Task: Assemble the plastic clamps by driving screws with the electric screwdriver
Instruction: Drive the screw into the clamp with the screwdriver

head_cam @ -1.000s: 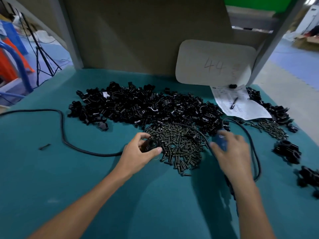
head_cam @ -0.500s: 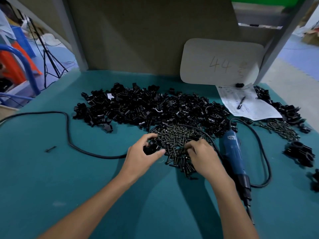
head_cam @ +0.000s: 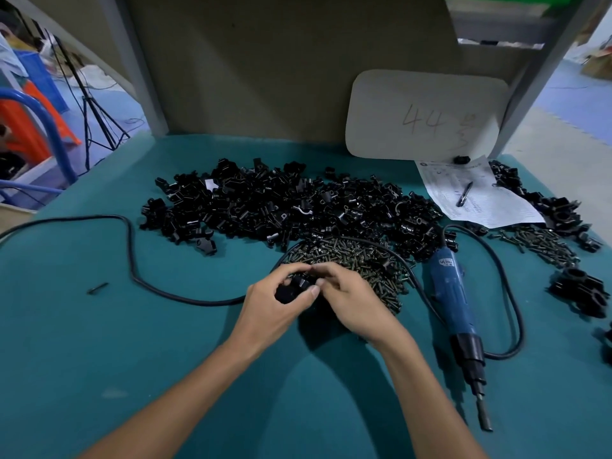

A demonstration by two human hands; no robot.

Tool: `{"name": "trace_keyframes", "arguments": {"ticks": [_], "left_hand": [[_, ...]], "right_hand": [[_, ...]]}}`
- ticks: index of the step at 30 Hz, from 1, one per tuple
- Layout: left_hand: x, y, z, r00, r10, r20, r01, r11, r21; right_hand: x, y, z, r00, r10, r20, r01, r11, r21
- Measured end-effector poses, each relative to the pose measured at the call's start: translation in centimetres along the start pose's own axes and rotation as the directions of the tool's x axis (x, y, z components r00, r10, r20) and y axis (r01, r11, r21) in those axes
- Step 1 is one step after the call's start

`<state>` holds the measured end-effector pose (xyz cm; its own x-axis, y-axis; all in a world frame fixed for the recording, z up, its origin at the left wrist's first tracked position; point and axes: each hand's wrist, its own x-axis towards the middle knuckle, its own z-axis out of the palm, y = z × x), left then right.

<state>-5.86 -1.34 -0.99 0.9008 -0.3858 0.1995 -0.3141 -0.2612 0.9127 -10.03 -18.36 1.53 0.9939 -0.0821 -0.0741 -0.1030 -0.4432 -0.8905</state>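
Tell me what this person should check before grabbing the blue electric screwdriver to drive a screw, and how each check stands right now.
1. Black plastic clamp held firmly: ok, the left hand grips it.
2. Screw seated in the clamp: cannot tell, that spot is hidden.
3. Right hand free for the tool: not ok, its fingertips are at the clamp.
4. Blue electric screwdriver within reach: ok, it lies unheld on the teal table, to the right of the right hand.
5. Black cord clear: not ok, it crosses the pile of dark metal screws and loops round the tool.
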Motion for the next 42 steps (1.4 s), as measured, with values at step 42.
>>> {"name": "trace_keyframes", "arguments": {"ticks": [42], "left_hand": [[0.4, -1.2, 0.2, 0.998, 0.001, -0.061, 0.006, 0.993, 0.117]], "right_hand": [[-1.7, 1.2, 0.1, 0.991, -0.122, -0.053, 0.059, 0.758, -0.65]]}}
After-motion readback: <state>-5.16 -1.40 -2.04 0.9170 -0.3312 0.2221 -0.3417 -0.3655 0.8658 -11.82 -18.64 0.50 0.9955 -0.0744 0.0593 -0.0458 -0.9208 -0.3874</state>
